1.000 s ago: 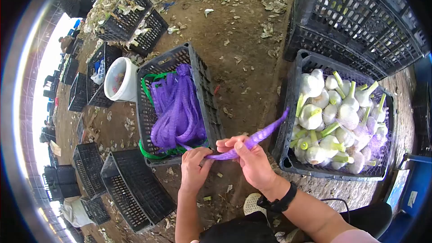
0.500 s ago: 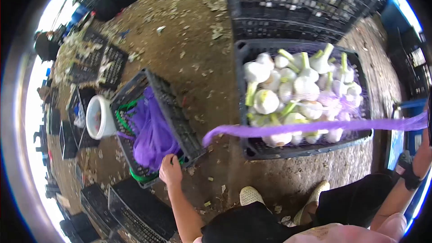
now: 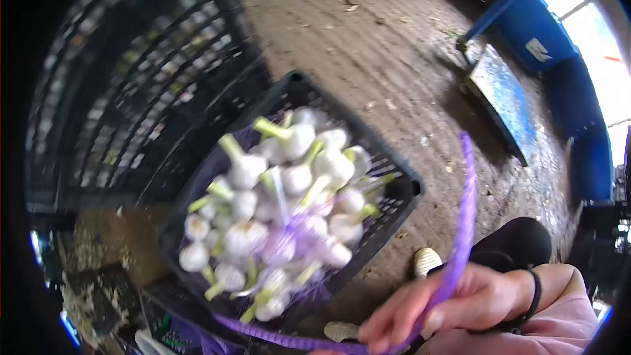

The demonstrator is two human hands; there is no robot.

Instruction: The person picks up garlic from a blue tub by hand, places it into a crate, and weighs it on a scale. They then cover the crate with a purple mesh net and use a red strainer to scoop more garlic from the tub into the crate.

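Note:
A long purple mesh netting strip [image 3: 463, 230] runs through the fingers of my right hand [image 3: 453, 302], which is closed on it. One end of the strip stands up above the hand; the other part curves left along the bottom, under the crate's near edge. Of my left hand [image 3: 322, 353] there may be only a sliver of skin at the bottom edge, its fingers hidden. Left of my right hand, a black plastic crate [image 3: 388, 213] is filled with garlic bulbs [image 3: 296, 177] with cut green stems. A bunched purple net bag [image 3: 279, 243] lies among them.
Tall black slatted crates [image 3: 131, 92] stand at the left. A blue-topped platform scale [image 3: 503, 98] with a blue post is at the upper right, beside blue bins [image 3: 536, 39]. More purple netting [image 3: 197, 338] lies in a crate at the lower left.
My view has swung right, so the garlic crate now sits left of centre. My right hand has come in front of me with the strip. My left hand has left the netting crate.

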